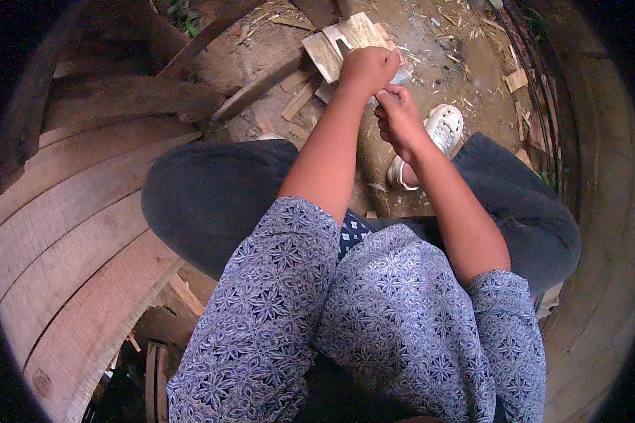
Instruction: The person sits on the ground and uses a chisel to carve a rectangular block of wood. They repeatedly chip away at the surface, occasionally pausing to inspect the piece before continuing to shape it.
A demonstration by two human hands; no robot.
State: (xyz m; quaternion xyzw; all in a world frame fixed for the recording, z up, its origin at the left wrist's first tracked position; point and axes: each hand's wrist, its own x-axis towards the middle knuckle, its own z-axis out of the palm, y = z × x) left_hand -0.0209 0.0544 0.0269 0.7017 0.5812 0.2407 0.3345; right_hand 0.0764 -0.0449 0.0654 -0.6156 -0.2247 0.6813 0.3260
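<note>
My left hand is closed in a fist out in front of me, above the littered ground. Just past its knuckles a dark, narrow, pointed piece shows against pale wood; I cannot tell whether the fist grips it. Right below that wrist, my right hand is closed too, thumb against the bent fingers, close to or touching the left one. Whatever either hand holds is hidden by the fingers. Pale flat wood pieces lie on the ground behind the left hand.
A plank bench runs along my left, with a dark wooden beam beyond it. My white clog rests on the dirt ground, strewn with wood shavings. Dark cables and weathered boards line the right side.
</note>
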